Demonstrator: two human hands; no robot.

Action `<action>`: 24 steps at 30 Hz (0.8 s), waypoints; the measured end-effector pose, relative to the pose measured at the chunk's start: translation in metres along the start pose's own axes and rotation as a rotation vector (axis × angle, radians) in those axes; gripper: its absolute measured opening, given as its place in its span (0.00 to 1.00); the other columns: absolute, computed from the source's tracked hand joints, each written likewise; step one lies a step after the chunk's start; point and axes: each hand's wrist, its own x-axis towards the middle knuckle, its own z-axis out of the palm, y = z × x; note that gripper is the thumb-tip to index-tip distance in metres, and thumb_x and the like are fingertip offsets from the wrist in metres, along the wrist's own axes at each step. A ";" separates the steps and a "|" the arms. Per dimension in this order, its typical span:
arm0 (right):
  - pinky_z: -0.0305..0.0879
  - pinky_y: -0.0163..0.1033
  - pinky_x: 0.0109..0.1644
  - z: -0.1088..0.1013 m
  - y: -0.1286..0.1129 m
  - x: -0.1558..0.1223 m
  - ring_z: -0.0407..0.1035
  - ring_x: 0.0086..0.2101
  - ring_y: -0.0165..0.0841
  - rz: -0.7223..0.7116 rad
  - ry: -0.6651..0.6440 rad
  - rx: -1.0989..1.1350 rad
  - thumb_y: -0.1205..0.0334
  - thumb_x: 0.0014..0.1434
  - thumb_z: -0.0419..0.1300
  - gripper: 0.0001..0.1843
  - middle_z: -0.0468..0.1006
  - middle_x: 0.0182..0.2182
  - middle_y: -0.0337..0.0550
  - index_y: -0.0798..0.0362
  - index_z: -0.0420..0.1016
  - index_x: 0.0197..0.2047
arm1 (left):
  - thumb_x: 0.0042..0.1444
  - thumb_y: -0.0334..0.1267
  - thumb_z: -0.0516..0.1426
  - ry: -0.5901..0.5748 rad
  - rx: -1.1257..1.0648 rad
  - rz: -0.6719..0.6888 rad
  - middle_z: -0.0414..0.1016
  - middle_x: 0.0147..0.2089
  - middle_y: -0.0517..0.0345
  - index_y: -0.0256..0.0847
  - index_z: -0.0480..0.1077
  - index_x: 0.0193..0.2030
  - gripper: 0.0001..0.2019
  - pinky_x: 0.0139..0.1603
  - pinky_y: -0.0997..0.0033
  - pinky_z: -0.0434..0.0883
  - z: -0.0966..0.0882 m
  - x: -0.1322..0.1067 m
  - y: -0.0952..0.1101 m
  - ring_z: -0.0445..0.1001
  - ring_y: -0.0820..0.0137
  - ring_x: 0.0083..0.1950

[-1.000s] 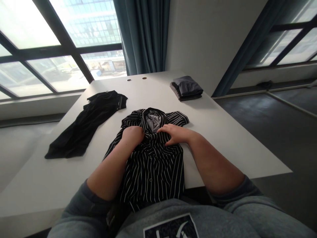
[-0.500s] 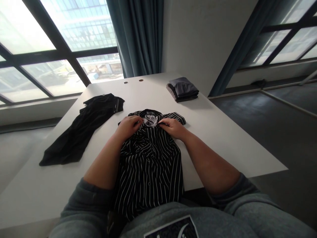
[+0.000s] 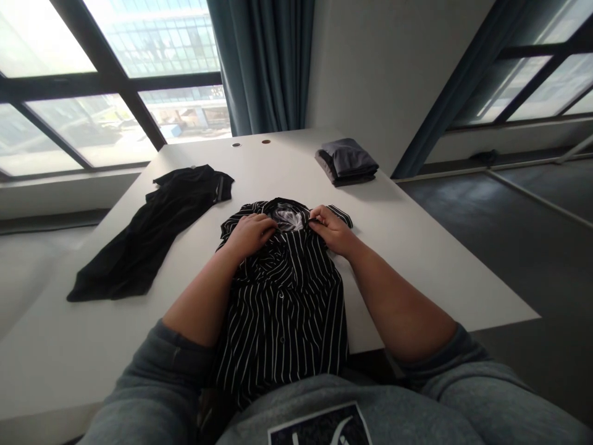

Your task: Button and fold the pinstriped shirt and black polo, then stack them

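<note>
A black shirt [image 3: 278, 321] with white stripes lies front up before me, buttons down its middle, its lower end hanging over the near table edge. Its collar faces away from me, and a pale lining shows inside the neck opening. My left hand [image 3: 252, 235] is closed on the left side of the collar, fingers bent over the cloth. On the collar's right side, my right hand [image 3: 330, 230] pinches the fabric between thumb and fingers. The cloth under both palms is hidden.
The shirt rests on a white table [image 3: 398, 266]. To the left lies a long black garment [image 3: 152, 238]. Folded dark grey clothes [image 3: 347, 162] form a small pile at the back right. Two round holes sit near the far edge, before a blue curtain [image 3: 266, 68] and windows.
My right hand has lifted the right side of the collar slightly, and its fingers have curled more. The left hand keeps its place on the collar. The view has shifted a little.
</note>
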 end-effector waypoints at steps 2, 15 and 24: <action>0.56 0.37 0.36 -0.001 -0.002 0.000 0.57 0.28 0.30 0.019 0.039 0.036 0.51 0.66 0.61 0.11 0.64 0.28 0.32 0.47 0.65 0.40 | 0.71 0.42 0.53 0.095 -0.011 -0.080 0.82 0.51 0.53 0.47 0.79 0.50 0.13 0.57 0.55 0.68 -0.008 -0.001 -0.001 0.77 0.58 0.53; 0.66 0.44 0.49 -0.007 -0.005 0.001 0.70 0.41 0.37 -0.071 0.068 0.102 0.48 0.63 0.64 0.17 0.77 0.39 0.41 0.47 0.62 0.36 | 0.62 0.37 0.56 0.018 -0.118 -0.067 0.80 0.43 0.53 0.44 0.76 0.44 0.09 0.53 0.57 0.71 -0.022 -0.006 -0.022 0.76 0.59 0.47; 0.72 0.46 0.50 -0.003 -0.011 -0.001 0.73 0.46 0.39 -0.109 -0.294 -0.068 0.51 0.69 0.58 0.13 0.78 0.51 0.48 0.49 0.78 0.48 | 0.64 0.41 0.53 0.208 -0.480 -0.240 0.79 0.40 0.57 0.45 0.70 0.46 0.07 0.47 0.60 0.72 -0.024 -0.006 0.001 0.75 0.64 0.41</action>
